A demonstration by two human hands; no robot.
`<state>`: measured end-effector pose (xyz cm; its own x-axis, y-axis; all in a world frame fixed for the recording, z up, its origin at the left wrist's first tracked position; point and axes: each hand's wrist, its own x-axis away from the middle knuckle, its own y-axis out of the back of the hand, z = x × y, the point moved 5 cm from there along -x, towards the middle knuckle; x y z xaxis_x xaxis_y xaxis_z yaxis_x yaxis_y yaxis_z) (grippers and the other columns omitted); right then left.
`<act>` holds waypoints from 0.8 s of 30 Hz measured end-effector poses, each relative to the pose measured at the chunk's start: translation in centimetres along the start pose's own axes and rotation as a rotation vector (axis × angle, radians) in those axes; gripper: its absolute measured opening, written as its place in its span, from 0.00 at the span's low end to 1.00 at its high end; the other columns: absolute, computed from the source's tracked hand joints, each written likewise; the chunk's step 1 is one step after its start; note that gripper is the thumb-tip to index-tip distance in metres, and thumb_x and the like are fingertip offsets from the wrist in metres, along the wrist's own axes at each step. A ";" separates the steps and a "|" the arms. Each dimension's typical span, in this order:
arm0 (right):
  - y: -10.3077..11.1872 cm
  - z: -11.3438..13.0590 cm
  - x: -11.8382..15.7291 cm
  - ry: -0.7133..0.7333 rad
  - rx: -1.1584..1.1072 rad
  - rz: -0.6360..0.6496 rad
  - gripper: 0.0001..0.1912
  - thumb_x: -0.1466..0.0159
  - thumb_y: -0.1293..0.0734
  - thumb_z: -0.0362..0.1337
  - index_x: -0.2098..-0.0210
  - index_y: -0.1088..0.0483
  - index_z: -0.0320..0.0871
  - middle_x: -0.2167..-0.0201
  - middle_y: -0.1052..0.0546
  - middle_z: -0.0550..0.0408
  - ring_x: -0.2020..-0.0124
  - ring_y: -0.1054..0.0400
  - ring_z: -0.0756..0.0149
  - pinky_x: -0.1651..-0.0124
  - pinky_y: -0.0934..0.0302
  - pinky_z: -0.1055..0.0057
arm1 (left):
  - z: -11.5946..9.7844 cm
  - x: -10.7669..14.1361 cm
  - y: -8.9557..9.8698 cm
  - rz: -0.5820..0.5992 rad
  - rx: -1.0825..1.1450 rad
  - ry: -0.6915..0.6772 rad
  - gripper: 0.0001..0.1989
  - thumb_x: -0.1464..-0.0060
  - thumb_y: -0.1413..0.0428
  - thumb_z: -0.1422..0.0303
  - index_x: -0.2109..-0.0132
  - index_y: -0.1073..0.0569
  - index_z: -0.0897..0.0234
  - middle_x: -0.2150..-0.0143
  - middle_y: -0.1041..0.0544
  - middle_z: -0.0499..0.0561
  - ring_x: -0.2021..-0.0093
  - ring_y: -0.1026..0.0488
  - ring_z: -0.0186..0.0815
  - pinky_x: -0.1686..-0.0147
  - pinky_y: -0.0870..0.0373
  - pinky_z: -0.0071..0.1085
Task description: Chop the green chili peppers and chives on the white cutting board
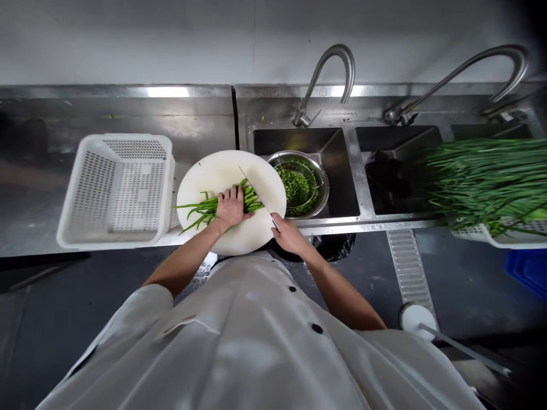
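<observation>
My left hand presses down on a bunch of long green chili peppers, its fingers curled over them. The bunch lies across a round white cutting board, with thin pointed ends fanning out to the left. My right hand grips a kitchen knife by the handle. Its blade slants up and left, at the right end of the bunch close to my left fingers. Beside the board, a metal bowl holds a strainer of chopped green pieces.
A white perforated basket stands left of the board on the steel counter. Right are sink basins with curved faucets. Long green stalks fill another white basket. Below sits a blue crate.
</observation>
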<state>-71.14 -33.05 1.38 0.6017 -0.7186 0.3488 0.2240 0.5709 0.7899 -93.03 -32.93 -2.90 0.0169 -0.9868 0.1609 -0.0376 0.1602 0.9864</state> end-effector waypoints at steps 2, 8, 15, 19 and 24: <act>-0.1 0.5 0.3 0.002 -0.019 0.025 0.20 0.29 0.42 0.34 0.40 0.39 0.37 0.52 0.20 0.40 0.52 0.26 0.51 0.50 0.37 0.64 | 0.1 -0.3 0.0 0.007 0.015 0.017 0.54 0.45 0.47 0.38 0.27 0.47 0.78 0.31 0.38 0.77 0.36 0.38 0.64 0.39 0.43 0.57; 2.0 1.7 3.4 -0.117 0.003 -0.027 0.17 0.27 0.47 0.35 0.41 0.41 0.38 0.58 0.20 0.40 0.59 0.25 0.49 0.59 0.39 0.64 | 0.6 -0.8 0.3 0.036 0.023 0.008 0.50 0.41 0.48 0.43 0.28 0.46 0.80 0.35 0.34 0.78 0.39 0.36 0.63 0.41 0.42 0.55; 3.0 5.1 4.5 -0.096 0.079 0.128 0.13 0.25 0.47 0.35 0.43 0.42 0.40 0.61 0.20 0.43 0.61 0.25 0.52 0.63 0.44 0.67 | 0.2 -0.7 0.4 0.035 0.025 -0.025 0.45 0.39 0.50 0.46 0.30 0.44 0.82 0.37 0.33 0.78 0.41 0.36 0.64 0.43 0.41 0.56; 4.2 5.0 3.1 -0.083 0.128 0.153 0.11 0.25 0.45 0.36 0.45 0.40 0.41 0.64 0.21 0.44 0.63 0.25 0.52 0.64 0.45 0.67 | 0.1 -0.8 0.3 0.065 0.033 -0.040 0.44 0.39 0.48 0.48 0.29 0.43 0.81 0.37 0.34 0.78 0.40 0.37 0.64 0.42 0.43 0.57; 4.7 4.4 -0.3 -0.050 0.051 0.155 0.11 0.26 0.44 0.40 0.48 0.38 0.44 0.67 0.22 0.48 0.68 0.26 0.53 0.64 0.40 0.65 | 0.0 -1.0 0.1 0.085 0.052 -0.041 0.44 0.40 0.46 0.48 0.29 0.43 0.76 0.35 0.34 0.75 0.38 0.38 0.63 0.39 0.45 0.57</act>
<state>-73.63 -31.89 7.25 0.5866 -0.6430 0.4924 0.0915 0.6567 0.7485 -93.08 -31.96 -2.99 -0.0292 -0.9700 0.2414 -0.0894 0.2431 0.9659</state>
